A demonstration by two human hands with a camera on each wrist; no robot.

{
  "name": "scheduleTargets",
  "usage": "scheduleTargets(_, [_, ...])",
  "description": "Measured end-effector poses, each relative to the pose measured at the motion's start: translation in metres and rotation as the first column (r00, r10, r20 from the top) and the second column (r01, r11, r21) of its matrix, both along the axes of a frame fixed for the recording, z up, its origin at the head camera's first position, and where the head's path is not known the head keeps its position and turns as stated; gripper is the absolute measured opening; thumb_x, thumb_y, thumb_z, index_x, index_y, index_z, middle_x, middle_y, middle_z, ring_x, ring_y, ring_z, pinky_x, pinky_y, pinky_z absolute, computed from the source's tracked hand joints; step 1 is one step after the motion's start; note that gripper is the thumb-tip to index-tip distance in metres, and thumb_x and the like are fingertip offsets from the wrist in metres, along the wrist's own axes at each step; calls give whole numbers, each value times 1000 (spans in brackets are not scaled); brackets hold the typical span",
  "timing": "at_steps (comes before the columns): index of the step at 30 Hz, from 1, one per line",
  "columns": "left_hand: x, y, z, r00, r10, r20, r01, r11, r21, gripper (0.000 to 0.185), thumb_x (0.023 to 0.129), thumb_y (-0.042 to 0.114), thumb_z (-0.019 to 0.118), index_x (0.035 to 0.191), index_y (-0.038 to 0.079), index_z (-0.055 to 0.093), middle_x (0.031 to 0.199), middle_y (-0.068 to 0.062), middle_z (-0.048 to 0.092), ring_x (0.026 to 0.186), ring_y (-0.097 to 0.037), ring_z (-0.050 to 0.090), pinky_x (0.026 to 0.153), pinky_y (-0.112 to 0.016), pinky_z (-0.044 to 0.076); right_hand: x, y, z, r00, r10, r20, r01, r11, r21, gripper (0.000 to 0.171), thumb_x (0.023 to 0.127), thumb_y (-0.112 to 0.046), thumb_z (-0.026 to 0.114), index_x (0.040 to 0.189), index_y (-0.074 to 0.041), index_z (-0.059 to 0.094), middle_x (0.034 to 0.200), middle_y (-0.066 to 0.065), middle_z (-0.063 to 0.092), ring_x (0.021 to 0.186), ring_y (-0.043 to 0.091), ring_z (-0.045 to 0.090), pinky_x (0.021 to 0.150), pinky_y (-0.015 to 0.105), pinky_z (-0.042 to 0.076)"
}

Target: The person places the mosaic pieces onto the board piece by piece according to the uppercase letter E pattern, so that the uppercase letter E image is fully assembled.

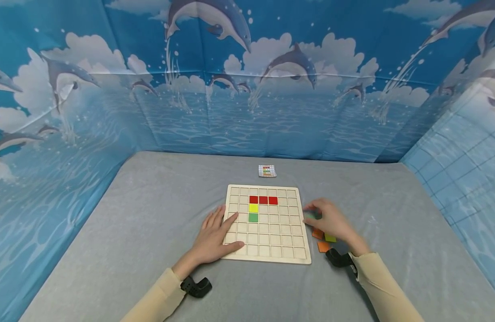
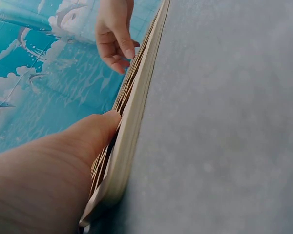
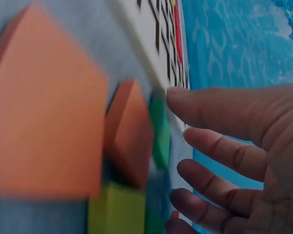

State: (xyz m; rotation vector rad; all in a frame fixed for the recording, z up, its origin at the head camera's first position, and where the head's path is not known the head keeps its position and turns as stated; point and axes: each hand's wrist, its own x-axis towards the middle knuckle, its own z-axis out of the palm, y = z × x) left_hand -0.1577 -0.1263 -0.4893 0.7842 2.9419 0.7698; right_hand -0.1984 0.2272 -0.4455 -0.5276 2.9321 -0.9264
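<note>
The loose green tile lies on the desk just beside the right edge of the gridded board, near the orange tiles and a yellow tile. The right hand is over it, thumb and fingers bent and parted, with nothing visibly pinched between them; whether a fingertip touches the tile is hard to tell. The left hand rests spread across the board's left side, thumb and forefinger on its face, gripping nothing. The tile looks like a small, thick square of painted wood or similar, so it is probably light, stiff and hard to damage. Its smooth face may be a little slippery, so the best hold is likely a thumb-and-forefinger pinch on two opposite side edges, which leaves the flat faces free. Close neighbours could be nudged by a wide grasp. The grey cloth beneath probably gives slightly, helping fingertips get under an edge. The board seems flat, rigid and fairly light; its raised rim is the natural place to steady it.
</note>
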Motion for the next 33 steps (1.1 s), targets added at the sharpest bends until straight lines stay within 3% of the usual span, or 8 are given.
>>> scheduleTargets(6, [0, 0, 0, 1000, -1, -1, 1, 1000, 4, 82, 88, 60, 52, 151, 15, 28, 155, -21, 6, 142, -31, 3, 110, -50, 4, -2, 10, -1, 1000, -18, 18, 16, 998, 66, 35, 82, -21, 76, 108, 0, 67, 102, 13, 58, 90, 28, 54, 78, 46, 46])
scheduleTargets(15, [0, 0, 1, 1000, -7, 14, 7, 1000, 20, 81, 88, 60, 52, 151, 16, 28, 155, -21, 5, 142, -31, 1, 110, -49, 2, -1, 11, 3, 997, -49, 62, 44, 995, 91, 21, 79, -18, 78, 89, -7, 63, 85, 4, 54, 74, 19, 48, 64, 35, 41])
scheduleTargets(22, [-1, 0, 1, 1000, -5, 7, 4, 1000, 12, 81, 88, 62, 51, 151, 16, 28, 156, -21, 5, 142, -31, 1, 110, -49, 2, -1, 9, 0, 998, -23, 66, 23, 1000, 2, 17, 82, -11, 75, 92, -9, 63, 81, 0, 57, 67, 16, 49, 60, 32, 42])
scheduleTargets(29, [-1, -1, 0, 1000, -5, 4, 5, 1000, 1, 82, 87, 63, 51, 151, 16, 27, 155, -21, 5, 142, -31, 2, 110, -49, 2, 3, -6, -3, 998, -40, -48, 36, 997, -65, 11, 83, -9, 75, 93, -10, 70, 72, -5, 57, 61, 13, 50, 53, 30, 42])
scheduleTargets(33, [-2, -2, 0, 1000, -5, 11, 5, 1000, 1, 82, 88, 62, 51, 151, 16, 27, 156, -20, 5, 143, -30, 1, 110, -49, 2, 4, -21, -1, 997, -20, -79, 7, 989, -150, 14, 85, -7, 72, 98, -9, 68, 77, -4, 60, 64, 11, 55, 53, 28, 44])
